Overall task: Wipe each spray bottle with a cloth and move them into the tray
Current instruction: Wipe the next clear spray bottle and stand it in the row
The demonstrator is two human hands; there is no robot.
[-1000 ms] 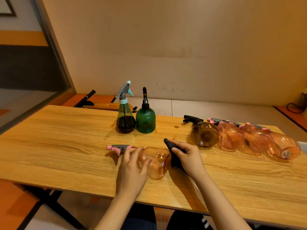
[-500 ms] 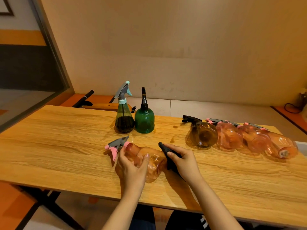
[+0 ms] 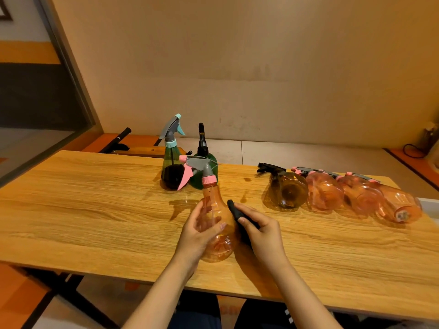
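Observation:
My left hand (image 3: pixel 198 235) grips a clear orange spray bottle (image 3: pixel 215 211) with a grey and pink trigger head, held up off the wooden table (image 3: pixel 95 210), nozzle pointing away and left. My right hand (image 3: pixel 260 231) holds a black cloth (image 3: pixel 237 216) pressed against the bottle's right side. Two upright bottles stand behind: a teal-topped one with dark liquid (image 3: pixel 171 160) and a green one (image 3: pixel 204 162). To the right lie a brown bottle (image 3: pixel 286 189) and three orange-pink bottles (image 3: pixel 324 192) (image 3: pixel 362 198) (image 3: pixel 401 205) in a row. No tray is identifiable.
A wall runs behind the table. A black handle (image 3: pixel 118 140) and a wooden piece lie beyond the far left edge. A white edge (image 3: pixel 428 205) shows at the table's right end. A cable (image 3: pixel 413 150) lies on the floor at the far right.
The orange bottle lay on its side on the table; my left hand has lifted and turned it up so its trigger head points away. My right hand stays against it with the cloth.

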